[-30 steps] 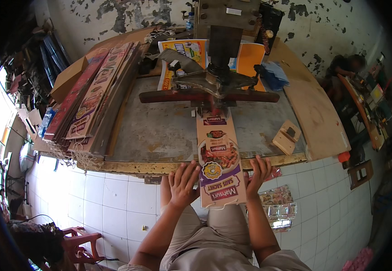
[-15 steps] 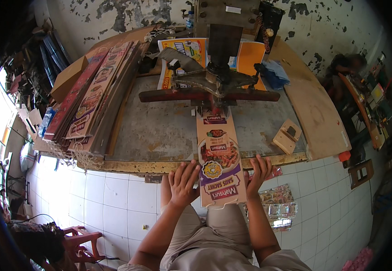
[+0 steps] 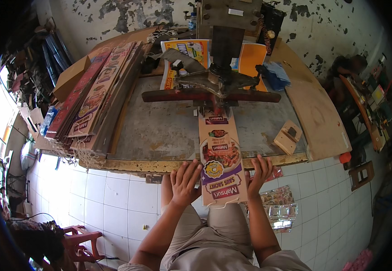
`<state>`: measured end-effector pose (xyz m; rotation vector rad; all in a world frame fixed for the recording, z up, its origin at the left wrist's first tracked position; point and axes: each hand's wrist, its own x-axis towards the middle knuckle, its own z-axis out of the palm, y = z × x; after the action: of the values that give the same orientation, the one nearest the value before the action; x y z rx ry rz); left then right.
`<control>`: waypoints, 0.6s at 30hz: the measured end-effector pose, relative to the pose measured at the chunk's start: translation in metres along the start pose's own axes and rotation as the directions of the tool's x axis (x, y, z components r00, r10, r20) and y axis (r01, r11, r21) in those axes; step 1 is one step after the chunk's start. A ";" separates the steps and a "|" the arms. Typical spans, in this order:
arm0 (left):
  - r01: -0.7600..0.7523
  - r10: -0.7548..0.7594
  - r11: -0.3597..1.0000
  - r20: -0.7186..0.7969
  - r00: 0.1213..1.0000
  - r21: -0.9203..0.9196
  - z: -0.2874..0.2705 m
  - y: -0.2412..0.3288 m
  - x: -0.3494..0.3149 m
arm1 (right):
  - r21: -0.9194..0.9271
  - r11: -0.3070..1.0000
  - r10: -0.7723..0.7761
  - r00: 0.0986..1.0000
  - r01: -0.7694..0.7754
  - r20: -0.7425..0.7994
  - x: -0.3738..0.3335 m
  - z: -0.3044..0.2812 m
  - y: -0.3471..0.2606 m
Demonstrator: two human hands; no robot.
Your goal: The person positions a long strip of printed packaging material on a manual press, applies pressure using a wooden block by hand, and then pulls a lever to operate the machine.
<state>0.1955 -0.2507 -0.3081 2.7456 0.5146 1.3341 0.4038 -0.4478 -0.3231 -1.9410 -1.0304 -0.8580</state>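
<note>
Left hand: fingers extended over the table's near edge, not clenched, thumb side toward the card. Right hand: likewise unclenched at the same edge; whether either thumb presses the card cannot be told. Best handling, as judged: both hands level, card straight and flat, even light guidance from each side, fingertips well clear of the press. Card: one, long, printed, between the hands, right of the left and left of the right; near end overhanging the lap, far end at the press. Press: dark metal, red crossbar, beyond both hands. Table: grey-topped, worn edge. Wooden block: beyond the right hand. Stack: long cards, far left.
</note>
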 end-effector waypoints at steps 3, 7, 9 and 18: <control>-0.001 0.001 1.000 0.000 1.000 0.003 0.000 -0.001 0.000 | -0.001 1.000 0.002 1.000 -0.002 0.002 0.000 0.000 -0.001; 0.010 -0.010 1.000 0.004 1.000 -0.016 -0.001 0.000 0.002 | 0.002 1.000 0.000 1.000 0.000 0.011 0.003 -0.002 -0.002; 0.008 -0.008 1.000 0.000 1.000 -0.014 -0.002 0.001 0.001 | -0.003 1.000 0.005 1.000 -0.005 0.020 0.001 -0.003 -0.003; 0.008 -0.008 1.000 0.009 1.000 0.019 0.000 0.000 0.000 | -0.009 1.000 0.003 1.000 -0.003 0.005 0.000 0.000 0.000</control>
<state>0.1952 -0.2509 -0.3084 2.7602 0.5393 1.3218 0.4036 -0.4481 -0.3228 -1.9526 -1.0274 -0.8576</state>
